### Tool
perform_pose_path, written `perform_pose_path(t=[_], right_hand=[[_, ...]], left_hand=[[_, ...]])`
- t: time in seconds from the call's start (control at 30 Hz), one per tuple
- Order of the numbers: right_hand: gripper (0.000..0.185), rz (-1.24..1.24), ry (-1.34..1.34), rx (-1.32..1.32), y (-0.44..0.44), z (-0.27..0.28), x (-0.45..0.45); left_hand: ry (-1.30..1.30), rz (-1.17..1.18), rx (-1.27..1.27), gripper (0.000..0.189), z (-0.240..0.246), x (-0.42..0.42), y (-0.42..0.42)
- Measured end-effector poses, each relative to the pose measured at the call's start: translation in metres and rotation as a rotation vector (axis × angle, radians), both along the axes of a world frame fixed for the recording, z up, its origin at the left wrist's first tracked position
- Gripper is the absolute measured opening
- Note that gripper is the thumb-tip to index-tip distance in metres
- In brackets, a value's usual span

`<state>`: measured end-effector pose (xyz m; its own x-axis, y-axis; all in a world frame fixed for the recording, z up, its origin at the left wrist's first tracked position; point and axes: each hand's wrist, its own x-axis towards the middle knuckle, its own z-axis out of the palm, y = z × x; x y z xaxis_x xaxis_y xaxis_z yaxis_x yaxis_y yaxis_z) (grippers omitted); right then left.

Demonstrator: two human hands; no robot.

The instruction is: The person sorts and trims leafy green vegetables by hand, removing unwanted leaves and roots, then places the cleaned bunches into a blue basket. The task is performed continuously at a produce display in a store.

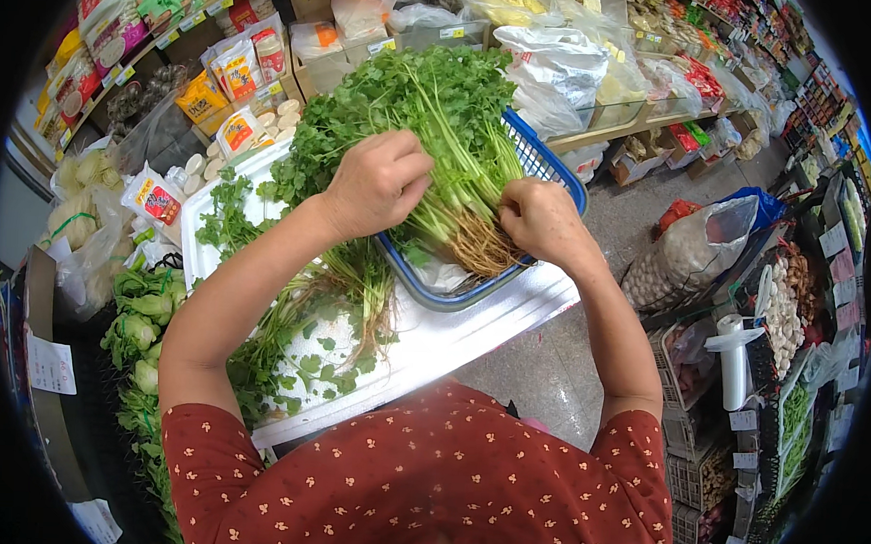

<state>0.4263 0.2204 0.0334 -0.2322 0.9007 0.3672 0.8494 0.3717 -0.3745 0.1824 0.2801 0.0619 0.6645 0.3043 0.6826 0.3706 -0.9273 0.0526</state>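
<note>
A large bundle of leafy coriander (413, 98) lies in a blue plastic basket (579, 187), its pale stems and brown roots (483, 245) towards me. My left hand (381, 180) is over the left side of the stems, fingers curled; whether it pinches a stem is hidden. At the right edge of the bundle, my right hand (549, 218) has its thumb and fingers closed on stems just above the roots. The basket rests on a white foam box lid (433, 344). More loose coriander (260, 352) with roots and scattered leaves lies on the lid, under my left forearm.
Shelves with packaged dry goods (241, 67) and plastic bags (558, 68) run along the far side. Bundled green vegetables (143, 312) stand at left. To the right are a sack of garlic (684, 259), stacked crates (698, 472) and a plastic bag roll (732, 361).
</note>
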Motion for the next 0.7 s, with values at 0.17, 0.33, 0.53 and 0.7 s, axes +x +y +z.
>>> perform_pose_path(t=[0.17, 0.33, 0.53, 0.7], right_hand=[[0.015, -0.083, 0.098, -0.171, -0.006, 0.013, 0.013], [0.015, 0.026, 0.2, -0.099, -0.005, 0.002, 0.006], [0.014, -0.001, 0.147, -0.018, -0.004, -0.004, -0.002], [0.013, -0.112, 0.217, -0.235, -0.005, 0.007, 0.013]], left_hand=[[0.057, -0.027, 0.007, 0.009, -0.005, 0.003, 0.004], [0.13, -0.023, -0.005, 0.007, -0.008, 0.004, 0.005], [0.165, 0.004, -0.025, 0.005, -0.009, 0.004, 0.004], [0.163, -0.03, -0.052, 0.004, -0.011, 0.0, 0.005]])
